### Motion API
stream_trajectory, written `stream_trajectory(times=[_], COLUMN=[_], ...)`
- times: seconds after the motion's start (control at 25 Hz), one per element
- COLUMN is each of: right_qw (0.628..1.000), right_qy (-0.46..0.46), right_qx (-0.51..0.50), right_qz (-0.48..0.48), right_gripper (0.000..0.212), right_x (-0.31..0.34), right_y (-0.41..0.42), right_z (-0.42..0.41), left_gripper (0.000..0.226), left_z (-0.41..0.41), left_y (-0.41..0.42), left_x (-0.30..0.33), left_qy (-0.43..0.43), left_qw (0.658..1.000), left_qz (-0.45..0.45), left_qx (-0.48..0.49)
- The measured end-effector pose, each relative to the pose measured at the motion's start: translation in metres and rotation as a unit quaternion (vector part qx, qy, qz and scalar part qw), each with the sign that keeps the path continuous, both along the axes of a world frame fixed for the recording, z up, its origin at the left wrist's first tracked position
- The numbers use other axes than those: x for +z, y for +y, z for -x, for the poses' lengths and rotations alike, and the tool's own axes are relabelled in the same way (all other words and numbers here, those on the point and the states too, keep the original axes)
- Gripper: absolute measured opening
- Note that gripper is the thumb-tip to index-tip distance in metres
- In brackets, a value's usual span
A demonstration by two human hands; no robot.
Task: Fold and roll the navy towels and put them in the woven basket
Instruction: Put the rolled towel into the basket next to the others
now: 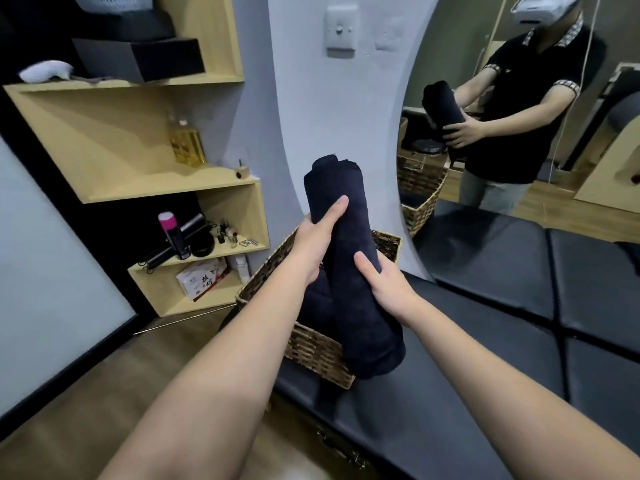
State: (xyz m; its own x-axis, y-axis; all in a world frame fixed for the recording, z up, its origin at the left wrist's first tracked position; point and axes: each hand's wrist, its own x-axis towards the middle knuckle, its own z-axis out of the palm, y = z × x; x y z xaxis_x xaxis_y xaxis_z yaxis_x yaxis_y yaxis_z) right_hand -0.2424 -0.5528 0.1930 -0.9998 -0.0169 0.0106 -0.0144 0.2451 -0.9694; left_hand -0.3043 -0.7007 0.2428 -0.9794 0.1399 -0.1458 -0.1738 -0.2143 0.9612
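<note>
Left hand (317,233): curling around the upper left side of the rolled navy towel (349,258), thumb lying across its front.
Right hand (384,282): gripping the roll's right side lower down.
Rolled navy towel: tilting above the woven basket (311,344).
Woven basket: sitting on the black padded bench (502,306), holding another dark towel (313,303).

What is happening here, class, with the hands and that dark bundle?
A person holds a rolled navy towel in both hands above a woven basket that sits on a black padded bench. The left hand grips the roll near its upper part, and the right hand grips it lower down. Another navy towel already lies inside the basket. The held roll is tilted and not yet set in. A mirror beside the bench reflects the person.
</note>
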Motion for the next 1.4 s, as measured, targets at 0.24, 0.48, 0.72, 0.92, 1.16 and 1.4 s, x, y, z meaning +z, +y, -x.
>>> stream_trajectory(times=[0.24,0.48,0.72,0.92,1.16,1.4], right_qw=[0.993,0.988,0.985,0.968,0.934,0.910], right_qy=[0.059,0.084,0.048,-0.008,-0.075,-0.099], right_qx=[0.026,0.042,0.072,0.138,0.187,0.200], right_qz=[-0.101,-0.123,-0.150,-0.209,-0.296,-0.349], right_gripper=[0.071,0.068,0.075,0.076,0.085,0.079], right_x=[-0.004,-0.005,-0.043,-0.089,-0.116,-0.132], right_y=[-0.005,-0.010,-0.014,-0.013,-0.024,-0.038], right_z=[0.023,0.071,0.124,0.140,0.155,0.149], left_gripper=[0.042,0.033,0.057,0.070,0.080,0.097], left_z=[0.021,0.058,0.111,0.136,0.162,0.170], left_y=[-0.029,-0.044,-0.062,-0.090,-0.109,-0.112], left_x=[0.013,0.009,-0.004,-0.046,-0.099,-0.135], left_qy=[0.028,0.054,0.052,0.150,0.380,0.396], left_qw=[0.998,0.995,0.992,0.932,0.554,0.432], left_qz=[-0.057,-0.084,-0.010,0.307,0.715,0.721], left_qx=[0.019,0.024,0.119,0.119,-0.192,-0.370])
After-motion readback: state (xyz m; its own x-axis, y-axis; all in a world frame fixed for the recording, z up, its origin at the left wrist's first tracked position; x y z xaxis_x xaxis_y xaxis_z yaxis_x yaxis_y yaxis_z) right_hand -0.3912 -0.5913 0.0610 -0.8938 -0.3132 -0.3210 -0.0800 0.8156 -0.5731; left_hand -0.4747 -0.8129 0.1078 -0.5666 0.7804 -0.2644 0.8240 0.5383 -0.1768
